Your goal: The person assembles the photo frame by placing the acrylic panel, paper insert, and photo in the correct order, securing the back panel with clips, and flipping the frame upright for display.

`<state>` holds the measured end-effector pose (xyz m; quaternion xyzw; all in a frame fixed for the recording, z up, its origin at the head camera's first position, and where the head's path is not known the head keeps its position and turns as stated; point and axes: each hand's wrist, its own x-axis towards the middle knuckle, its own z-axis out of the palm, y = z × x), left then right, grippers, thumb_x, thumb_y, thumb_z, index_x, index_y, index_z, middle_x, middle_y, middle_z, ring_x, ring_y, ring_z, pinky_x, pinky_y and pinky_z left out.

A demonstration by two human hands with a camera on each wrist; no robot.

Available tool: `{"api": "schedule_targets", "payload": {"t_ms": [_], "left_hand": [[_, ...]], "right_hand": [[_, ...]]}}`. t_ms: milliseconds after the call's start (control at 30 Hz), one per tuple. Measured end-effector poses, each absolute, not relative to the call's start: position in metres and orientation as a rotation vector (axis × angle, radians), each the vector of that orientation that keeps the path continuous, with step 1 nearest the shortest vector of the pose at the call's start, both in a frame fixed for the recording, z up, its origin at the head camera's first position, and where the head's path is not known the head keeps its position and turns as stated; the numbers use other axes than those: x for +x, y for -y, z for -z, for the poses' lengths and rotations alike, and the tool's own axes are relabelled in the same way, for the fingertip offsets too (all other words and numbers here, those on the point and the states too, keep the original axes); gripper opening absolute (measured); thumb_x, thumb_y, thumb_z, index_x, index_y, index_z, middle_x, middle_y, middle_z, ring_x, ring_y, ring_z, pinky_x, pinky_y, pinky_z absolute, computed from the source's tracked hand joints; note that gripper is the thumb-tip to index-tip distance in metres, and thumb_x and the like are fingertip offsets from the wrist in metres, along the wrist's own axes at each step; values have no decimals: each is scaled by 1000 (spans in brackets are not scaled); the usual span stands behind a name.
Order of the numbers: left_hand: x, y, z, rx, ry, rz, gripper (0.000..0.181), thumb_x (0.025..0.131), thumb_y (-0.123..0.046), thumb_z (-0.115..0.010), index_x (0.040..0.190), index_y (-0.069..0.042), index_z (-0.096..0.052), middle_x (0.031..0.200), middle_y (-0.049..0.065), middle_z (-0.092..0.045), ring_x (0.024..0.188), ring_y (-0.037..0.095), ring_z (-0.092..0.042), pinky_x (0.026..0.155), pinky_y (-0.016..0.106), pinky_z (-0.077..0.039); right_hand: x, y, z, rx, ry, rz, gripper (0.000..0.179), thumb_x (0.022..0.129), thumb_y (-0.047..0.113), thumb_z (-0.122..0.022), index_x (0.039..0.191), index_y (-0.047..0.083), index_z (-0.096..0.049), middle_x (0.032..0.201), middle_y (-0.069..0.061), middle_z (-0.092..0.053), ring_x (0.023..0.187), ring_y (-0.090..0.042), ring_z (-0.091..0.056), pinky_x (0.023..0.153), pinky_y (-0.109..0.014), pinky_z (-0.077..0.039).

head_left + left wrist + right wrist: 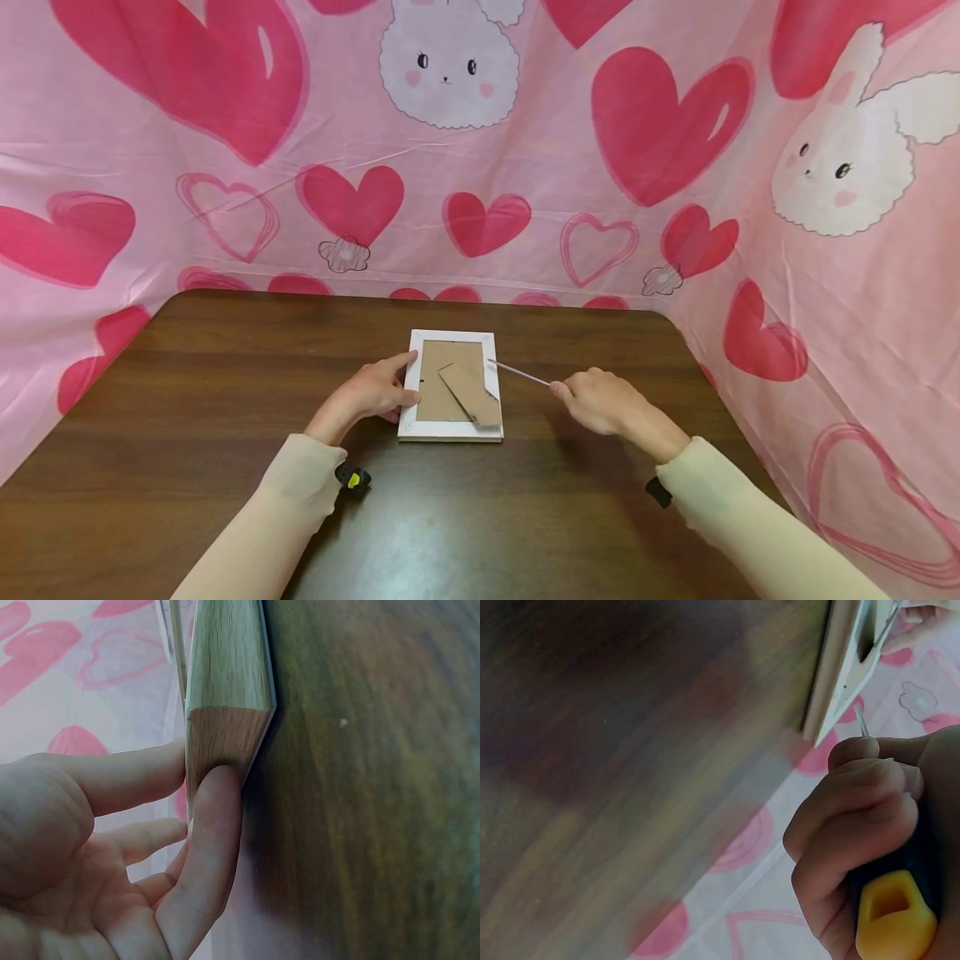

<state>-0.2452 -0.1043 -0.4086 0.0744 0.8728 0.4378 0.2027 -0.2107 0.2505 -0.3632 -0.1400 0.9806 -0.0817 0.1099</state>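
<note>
A white picture frame [442, 430] lies face down on the table, its brown backing board [435, 358] and angled stand leg [476, 393] facing up. At its left side my left hand [369, 388] holds the edge, with fingertips on the white border and a bent finger [214, 825] against the wooden side. My right hand [603, 402] grips a screwdriver by its handle, whose yellow end [896, 922] shows in the right wrist view. The thin metal shaft [521, 372] points left, its tip over the frame's right border.
The brown wooden table [187, 400] spreads around the frame on all sides. Pink cloth [450, 158] with hearts and rabbits hangs behind it and along both sides. Dark wrist cameras [352, 480] sit at both sleeves.
</note>
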Motion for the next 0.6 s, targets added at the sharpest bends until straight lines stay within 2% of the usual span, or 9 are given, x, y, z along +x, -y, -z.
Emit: {"api": "schedule_targets", "payload": {"t_ms": [67,300,600], "left_hand": [[-245,104,408,201,-2435,-1220,82,97,-6,-75,166,-5,-30,101,22,-62,81,26,-66,71,39,-66],[-244,105,408,201,-2438,-1219,82,97,-7,-75,166,-5,-30,102,22,-61,82,27,-66,71,39,-66],[-245,105,409,223,-2443,-1220,82,97,-6,-74,166,-4,-30,102,23,-61,81,27,-67,69,39,-66]], "right_hand": [[-210,-251,366,-395,-2869,259,44,114,39,-45,105,9,-77,96,-5,-72,97,-25,-70,87,-52,-57],[-209,-249,373,-368,-2843,305,47,114,39,-45,117,6,-77,112,-7,-75,109,-27,-70,94,-54,-57],[-209,-246,374,-374,-2845,320,45,114,37,-45,112,5,-77,106,-6,-74,103,-25,-70,92,-52,-57]]}}
